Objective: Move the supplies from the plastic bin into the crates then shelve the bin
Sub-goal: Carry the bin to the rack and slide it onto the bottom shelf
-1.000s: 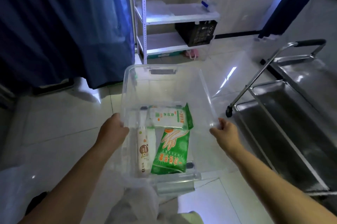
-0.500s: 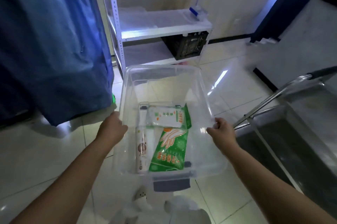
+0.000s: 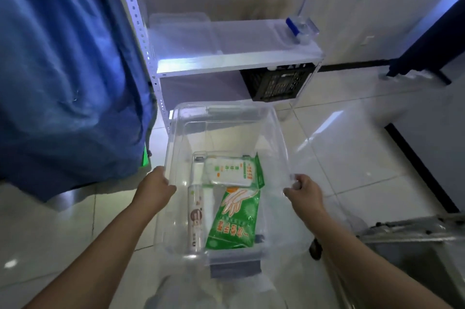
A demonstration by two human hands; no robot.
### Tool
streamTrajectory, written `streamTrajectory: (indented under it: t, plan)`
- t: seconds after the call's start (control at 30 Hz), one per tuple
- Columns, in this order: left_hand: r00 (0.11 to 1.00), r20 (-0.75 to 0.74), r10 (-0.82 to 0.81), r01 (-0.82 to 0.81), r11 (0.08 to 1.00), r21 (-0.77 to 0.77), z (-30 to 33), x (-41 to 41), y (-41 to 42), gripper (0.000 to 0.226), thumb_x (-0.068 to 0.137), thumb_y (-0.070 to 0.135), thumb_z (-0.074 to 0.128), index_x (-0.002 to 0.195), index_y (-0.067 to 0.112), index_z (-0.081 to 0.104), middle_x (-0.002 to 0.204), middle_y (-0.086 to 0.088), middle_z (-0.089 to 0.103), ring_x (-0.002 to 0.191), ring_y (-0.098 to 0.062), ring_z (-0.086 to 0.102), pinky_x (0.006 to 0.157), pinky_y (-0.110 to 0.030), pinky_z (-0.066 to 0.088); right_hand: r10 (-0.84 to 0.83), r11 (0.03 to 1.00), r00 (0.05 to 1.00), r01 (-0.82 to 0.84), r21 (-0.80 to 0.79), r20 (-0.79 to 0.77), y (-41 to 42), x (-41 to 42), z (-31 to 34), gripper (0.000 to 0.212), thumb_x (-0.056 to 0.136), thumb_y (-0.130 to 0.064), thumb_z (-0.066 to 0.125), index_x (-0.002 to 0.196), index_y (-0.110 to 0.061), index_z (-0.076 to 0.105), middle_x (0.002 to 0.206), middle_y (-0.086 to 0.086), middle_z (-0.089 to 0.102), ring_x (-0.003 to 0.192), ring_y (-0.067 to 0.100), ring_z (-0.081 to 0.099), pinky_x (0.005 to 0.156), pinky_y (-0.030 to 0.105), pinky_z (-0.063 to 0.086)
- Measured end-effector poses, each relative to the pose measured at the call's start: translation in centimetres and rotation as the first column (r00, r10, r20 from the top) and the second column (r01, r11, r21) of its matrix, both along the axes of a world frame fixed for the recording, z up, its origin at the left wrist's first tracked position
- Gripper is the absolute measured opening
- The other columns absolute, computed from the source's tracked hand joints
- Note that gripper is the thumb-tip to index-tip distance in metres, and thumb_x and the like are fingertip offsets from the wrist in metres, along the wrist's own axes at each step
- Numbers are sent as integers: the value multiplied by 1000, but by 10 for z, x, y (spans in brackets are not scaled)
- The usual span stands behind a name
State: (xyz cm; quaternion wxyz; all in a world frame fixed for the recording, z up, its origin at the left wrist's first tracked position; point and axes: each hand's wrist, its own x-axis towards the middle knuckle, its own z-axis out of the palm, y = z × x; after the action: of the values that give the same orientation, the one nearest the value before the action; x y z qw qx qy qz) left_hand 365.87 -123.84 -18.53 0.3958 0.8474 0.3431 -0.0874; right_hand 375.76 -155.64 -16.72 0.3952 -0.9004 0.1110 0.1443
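I hold a clear plastic bin (image 3: 226,117) in the air in front of me, above the tiled floor. My left hand (image 3: 156,189) grips its left rim and my right hand (image 3: 303,189) grips its right rim. Inside lie a green glove packet (image 3: 235,223), a white wipes pack (image 3: 230,170) and a white spray bottle (image 3: 196,223) with a second white tube beside it. A black crate (image 3: 275,87) sits on the low shelf of the white rack (image 3: 234,59), just beyond the bin.
A blue curtain (image 3: 68,69) hangs at the left beside the rack. On the middle shelf stand a clear lidded box (image 3: 181,32) and a small clear container (image 3: 300,28). A steel trolley (image 3: 412,245) stands at the lower right.
I have carried the bin closer to the rack; the shelves and black crate now loom larger and the trolley has slid to the lower right. Both hands keep their grip.
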Motion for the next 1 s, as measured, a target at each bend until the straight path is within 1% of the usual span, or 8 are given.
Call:
streamTrajectory:
  t: [0.17, 0.27, 0.37, 0.53, 0.63, 0.7, 0.87, 1.0]
  plan:
    - [994, -40, 98, -98, 995, -17, -14, 77, 9, 40, 76, 9, 66, 113, 5, 52, 69, 1, 53, 63, -13, 51, 49, -24, 36, 113, 993, 993, -114, -29, -43, 20, 112, -12, 37, 74, -8, 63, 110, -14, 60, 72, -4, 56, 67, 17, 55, 62, 29, 45]
    - [988, -76, 134, -135, 991, -13, -29, 117, 24, 31, 77, 8, 65, 105, 4, 52, 66, -1, 52, 58, -13, 50, 46, -24, 32, 155, 987, 986, -157, -35, -61, 42, 164, -28, 39, 75, -7, 64, 114, -12, 59, 72, -5, 54, 70, 18, 55, 65, 28, 42]
    - [984, -109, 140, -141, 990, -1, -52, 161, 46, 27, 78, 6, 64, 101, 5, 50, 64, -2, 51, 57, -13, 48, 44, -23, 30, 162, 985, 983, -166, -40, -89, 68, 210, -50, 41, 75, -6, 64, 115, -11, 59, 81, 2, 58, 73, 19, 56, 67, 26, 41]
    - [974, -191, 117, -115, 993, 25, -100, 234, 94, 20, 79, 10, 63, 93, 8, 48, 67, -3, 53, 58, -16, 51, 44, -24, 31, 211, 967, 971, -224, -123, -112, 115, 283, -97, 41, 76, -7, 64, 116, -7, 58, 91, 9, 62, 83, 26, 59, 70, 24, 39]
    - [973, -205, 106, -107, 994, 8, -120, 266, 115, 17, 79, 8, 61, 89, 7, 48, 67, -4, 53, 59, -18, 50, 46, -25, 31, 224, 962, 968, -238, -134, -116, 140, 315, -121, 41, 74, -7, 65, 115, -9, 60, 77, -1, 57, 74, 18, 54, 68, 23, 37]
    - [970, -212, 116, -116, 993, 13, -137, 289, 131, 14, 78, 5, 59, 85, 6, 47, 66, -4, 51, 60, -20, 49, 47, -26, 31, 243, 955, 961, -261, -144, -130, 158, 339, -141, 40, 75, -7, 65, 115, -9, 60, 72, -3, 55, 72, 18, 54, 67, 24, 37]
    - [962, -213, 168, -162, 986, 43, -175, 334, 160, 14, 78, 0, 56, 90, 1, 49, 70, -9, 53, 63, -25, 49, 49, -27, 33, 258, 953, 959, -273, -129, -119, 198, 393, -187, 37, 75, -7, 63, 112, -9, 62, 72, -1, 55, 72, 21, 55, 67, 26, 38]
    - [956, -161, 246, -237, 969, 72, -199, 364, 176, 20, 77, 0, 56, 96, 1, 52, 79, -16, 59, 73, -34, 54, 58, -32, 38, 261, 957, 962, -268, -112, -75, 220, 428, -218, 34, 75, -8, 63, 108, -11, 62, 74, -1, 54, 71, 19, 52, 66, 25, 37]
